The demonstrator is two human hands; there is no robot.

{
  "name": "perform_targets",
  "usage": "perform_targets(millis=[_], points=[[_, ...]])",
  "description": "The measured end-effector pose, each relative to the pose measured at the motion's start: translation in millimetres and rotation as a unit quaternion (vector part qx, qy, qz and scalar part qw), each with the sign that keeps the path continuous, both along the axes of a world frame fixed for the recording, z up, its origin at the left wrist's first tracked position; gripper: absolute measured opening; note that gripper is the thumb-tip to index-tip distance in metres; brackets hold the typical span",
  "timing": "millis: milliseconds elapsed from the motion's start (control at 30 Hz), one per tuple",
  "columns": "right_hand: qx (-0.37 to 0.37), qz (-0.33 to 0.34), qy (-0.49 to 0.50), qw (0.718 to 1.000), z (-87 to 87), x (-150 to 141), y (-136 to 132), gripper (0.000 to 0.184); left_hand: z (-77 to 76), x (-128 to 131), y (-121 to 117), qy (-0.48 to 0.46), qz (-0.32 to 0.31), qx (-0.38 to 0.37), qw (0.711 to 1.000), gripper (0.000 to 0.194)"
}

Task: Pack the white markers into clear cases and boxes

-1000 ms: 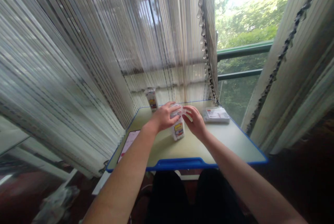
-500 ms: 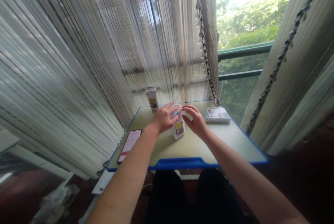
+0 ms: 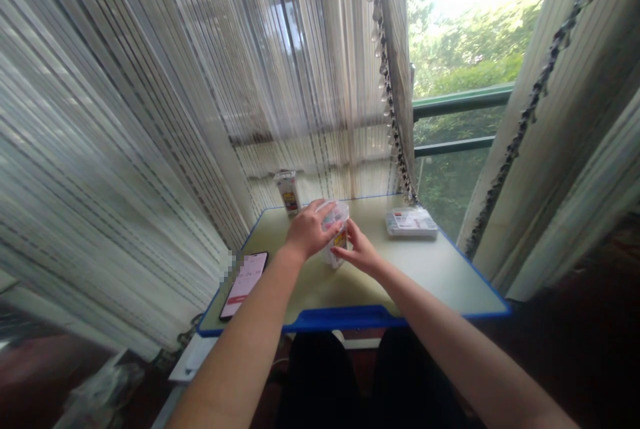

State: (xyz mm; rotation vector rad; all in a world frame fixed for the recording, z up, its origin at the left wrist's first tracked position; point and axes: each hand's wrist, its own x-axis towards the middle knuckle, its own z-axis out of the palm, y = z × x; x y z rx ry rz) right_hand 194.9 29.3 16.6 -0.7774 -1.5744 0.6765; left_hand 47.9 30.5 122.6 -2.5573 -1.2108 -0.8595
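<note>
A clear plastic container (image 3: 340, 240) with a yellow and red label stands upright near the middle of the table. My left hand (image 3: 309, 232) grips its top from the left, with fingers curled over the clear lid (image 3: 340, 210). Lower down, my right hand (image 3: 362, 249) holds the right side and front, thumb across the front near the label. Both hands hide parts of the container, and its contents are too blurred to name.
A similar labelled container (image 3: 287, 194) stands at the table's back left. A flat clear case (image 3: 411, 223) lies at the back right. At the left edge lies a phone (image 3: 244, 285). The table (image 3: 425, 275) has a blue rim; string curtains (image 3: 320, 102) hang behind.
My right hand has moved down from the container's top to its side and front. My left hand stays at the top. The whole view has shifted slightly.
</note>
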Motion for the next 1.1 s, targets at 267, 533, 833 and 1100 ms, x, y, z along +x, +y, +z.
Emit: perform_targets(millis=[267,533,833,1100], points=[[0.026,-0.147,-0.041,0.988,-1.6,-18,-12,0.065,12.0,-10,0,-0.007,-0.071,-0.064,0.995,0.039],[0.208,-0.108,-0.195,0.952,36.2,18,-6,0.078,6.9,-17,9,-0.057,-0.117,-0.097,0.987,0.031],[0.298,-0.094,-0.399,0.862,70.8,36,-9,0.053,5.7,-14,7,-0.079,-0.115,-0.093,0.986,0.032],[0.303,-0.092,-0.343,0.885,83.2,33,-10,0.033,3.2,-15,11,-0.09,-0.125,-0.084,0.984,0.032]])
